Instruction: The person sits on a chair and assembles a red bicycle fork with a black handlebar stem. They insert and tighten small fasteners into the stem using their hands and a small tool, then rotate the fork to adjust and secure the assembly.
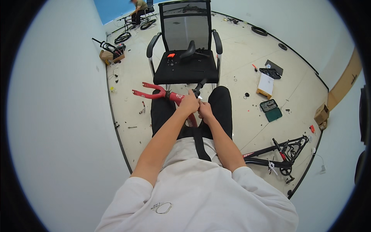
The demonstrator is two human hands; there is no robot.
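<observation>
A red bicycle frame with a red fork lies across my lap, the fork's two legs pointing left. At the other end of its head tube, a black bar-like part, which looks like a stem, sticks up toward the chair. My left hand is closed over the frame beside that black part, one finger reaching up along it. Close against it, my right hand is closed, its fingertips pinched near the left hand. What the right fingers hold is too small to make out.
A black mesh chair stands ahead, bearing a saddle and small parts. To the right lie a green case, a white-and-orange box and a black bicycle frame. Another person sits far left near a bicycle.
</observation>
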